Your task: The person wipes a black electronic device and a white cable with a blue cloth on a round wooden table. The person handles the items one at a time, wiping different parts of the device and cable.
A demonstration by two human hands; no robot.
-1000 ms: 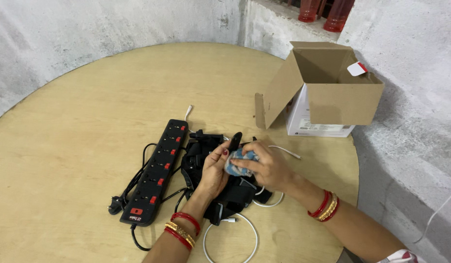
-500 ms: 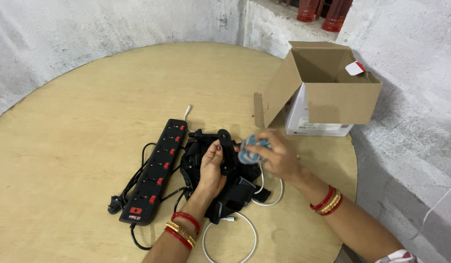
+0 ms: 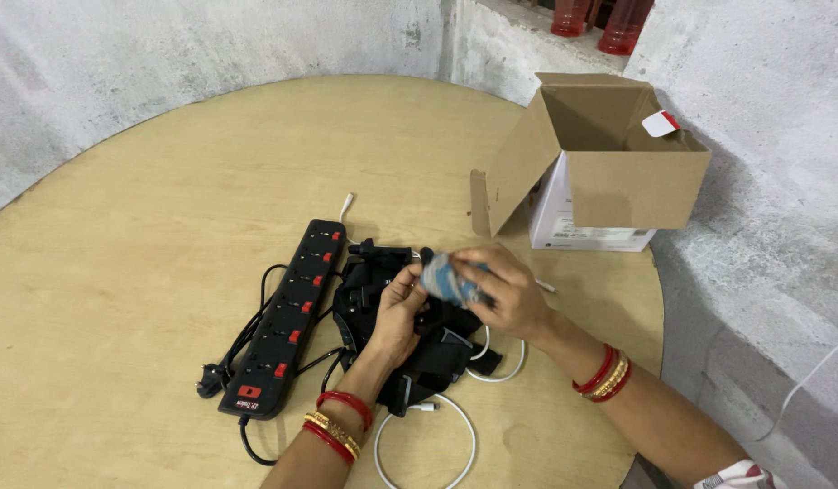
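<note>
Wiping in hand: blue cloth on a black part held above the pile; I judge it mid-way.

Right hand has its fingers closed round a blue cloth, pressed to a black clip-like part; left hand has its fingers curled on that part from the other side, steadying it; both sit over the black strap bundle on the desk; white cable and black power strip lie untouched beside it; open cardboard box stands well apart, interior empty as far as visible; I judge the rest of the pile not yet wiped.
</note>
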